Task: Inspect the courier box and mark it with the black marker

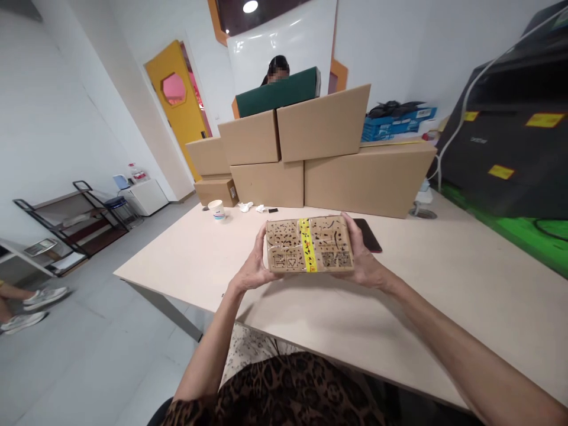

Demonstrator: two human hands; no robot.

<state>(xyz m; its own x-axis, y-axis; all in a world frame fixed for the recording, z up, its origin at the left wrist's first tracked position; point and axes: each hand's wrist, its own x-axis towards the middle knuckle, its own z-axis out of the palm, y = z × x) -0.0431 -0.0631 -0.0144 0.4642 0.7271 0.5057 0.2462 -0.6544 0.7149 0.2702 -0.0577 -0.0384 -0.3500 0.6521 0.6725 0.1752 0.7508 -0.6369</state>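
A brown cardboard box (288, 239) with black printed marks and a strip of yellow tape down its middle is held over the near part of the table (355, 305). My left hand (256, 263) grips its left end, thumb along the near side. At the opposite end, my right hand (361, 254) is closed around the box's right side. Whether the box's underside touches the tabletop, I cannot tell. Just behind my right hand lies a flat black tablet-like object (369, 235), partly covered by that hand.
Large cardboard boxes (266, 184) are stacked along the table's far side, topped by a dark green box (279, 93). A person's head (278, 68) shows behind them. A paper cup (217, 210) and crumpled tissues (245, 207) stand before the stack. A large black case (501, 112) is at right.
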